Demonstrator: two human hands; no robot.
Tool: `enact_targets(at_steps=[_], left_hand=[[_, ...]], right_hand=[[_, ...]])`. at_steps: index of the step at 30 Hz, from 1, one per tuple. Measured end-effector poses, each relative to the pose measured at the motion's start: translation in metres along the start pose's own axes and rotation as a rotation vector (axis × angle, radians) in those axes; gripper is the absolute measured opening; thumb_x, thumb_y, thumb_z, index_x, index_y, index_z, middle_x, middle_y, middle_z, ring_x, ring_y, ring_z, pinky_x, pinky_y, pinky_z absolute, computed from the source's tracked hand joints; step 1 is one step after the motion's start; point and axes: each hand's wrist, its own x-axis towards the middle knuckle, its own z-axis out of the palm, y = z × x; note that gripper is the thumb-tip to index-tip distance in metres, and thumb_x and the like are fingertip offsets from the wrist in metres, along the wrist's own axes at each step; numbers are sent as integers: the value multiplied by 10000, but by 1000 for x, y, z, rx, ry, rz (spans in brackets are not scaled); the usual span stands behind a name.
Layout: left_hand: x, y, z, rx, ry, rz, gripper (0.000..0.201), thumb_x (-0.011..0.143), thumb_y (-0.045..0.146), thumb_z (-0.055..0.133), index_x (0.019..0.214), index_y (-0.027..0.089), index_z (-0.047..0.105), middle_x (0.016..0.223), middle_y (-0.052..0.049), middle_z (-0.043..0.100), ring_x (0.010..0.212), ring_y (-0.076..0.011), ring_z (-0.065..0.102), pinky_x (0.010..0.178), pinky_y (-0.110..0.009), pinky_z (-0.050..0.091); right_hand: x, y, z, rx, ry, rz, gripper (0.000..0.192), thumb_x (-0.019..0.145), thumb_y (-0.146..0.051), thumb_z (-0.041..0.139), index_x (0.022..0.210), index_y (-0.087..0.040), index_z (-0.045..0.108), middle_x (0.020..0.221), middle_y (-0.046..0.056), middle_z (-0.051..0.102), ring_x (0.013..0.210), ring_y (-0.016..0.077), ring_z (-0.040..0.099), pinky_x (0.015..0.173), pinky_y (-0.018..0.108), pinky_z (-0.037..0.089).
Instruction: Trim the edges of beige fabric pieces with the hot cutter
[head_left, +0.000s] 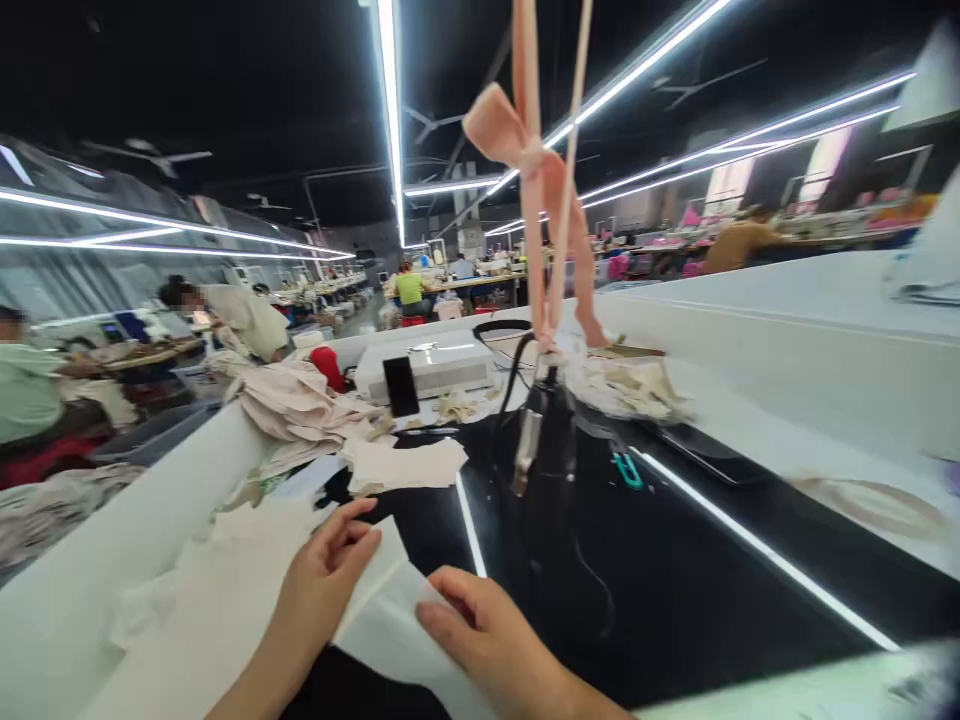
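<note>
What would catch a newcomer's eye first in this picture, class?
Probably the pink ribbon knotted in a bow, hanging top centre. Below it, at the bottom, the left hand and right hand press a piece of white cloth on the shiny black table. Bright light strips run across the dark ceiling.

White fabric piece is seen on a glossy black table. Cream cut pieces are noted behind, a pale pink cloth pile further left. A peach-pink ribbon is hung above. White box, black phone, teal scissors.
</note>
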Motion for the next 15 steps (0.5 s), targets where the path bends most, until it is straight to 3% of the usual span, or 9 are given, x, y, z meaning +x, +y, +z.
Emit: enact_targets(at_steps=[3,7,11,15], left_hand=[[21,-6,-8,108,33,11,754,729,755,903,1208,184,786,856,-28,759,697,-210,705,634,-291,533],[58,-7,-13,207,87,65,617,823,648,840,1227,185,786,896,-27,766,769,-219,718,737,-320,552],[108,-5,-10,331,109,93,388,993,422,812,1294,184,755,987,-21,759,813,-190,714,858,-354,599],[153,-9,-4,454,103,90,329,1118,404,762,1341,167,716,1155,-64,759,947,-215,753,905,-419,661]], right_hand=[[19,14,-5,-47,2,-86,225,987,-502,716,892,-304,763,725,-10,668,652,193,598,631,343,467],[52,24,-17,-177,62,-119,272,922,-523,714,858,-266,777,658,-19,641,626,199,599,608,327,457],[91,27,-38,-322,216,-98,292,912,-462,706,1094,-256,805,733,-29,678,697,209,648,675,326,493],[135,33,-64,-424,369,-61,278,1034,-370,724,1262,-213,753,881,-7,732,775,206,702,798,368,590]])
